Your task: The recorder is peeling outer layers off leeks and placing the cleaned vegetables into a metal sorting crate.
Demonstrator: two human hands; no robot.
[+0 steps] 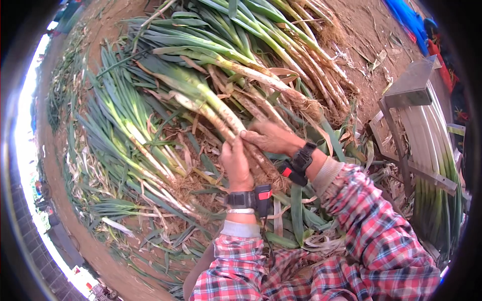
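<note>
My left hand (236, 165) and my right hand (272, 137) are close together in the middle of the view. Both are closed round the muddy stems of long green onions (228, 118), apparently two stalks held side by side. Their green leaves point away to the upper left, and the roots hang below my hands toward my lap. Dried, peeling skin clings to the stems. Beyond my hands lies a large heap of unpeeled long green onions (296, 60), leaves to the left and roots to the right. Another bunch (120, 135) rests to the left.
At the right stands a metal rack (409, 83) holding clean white-stemmed long green onions (424, 130). Stripped leaves and skins (314, 220) litter the ground between my hands and lap. Bare brown soil (369, 30) shows at the far right, with a blue sheet (407, 20) beyond it.
</note>
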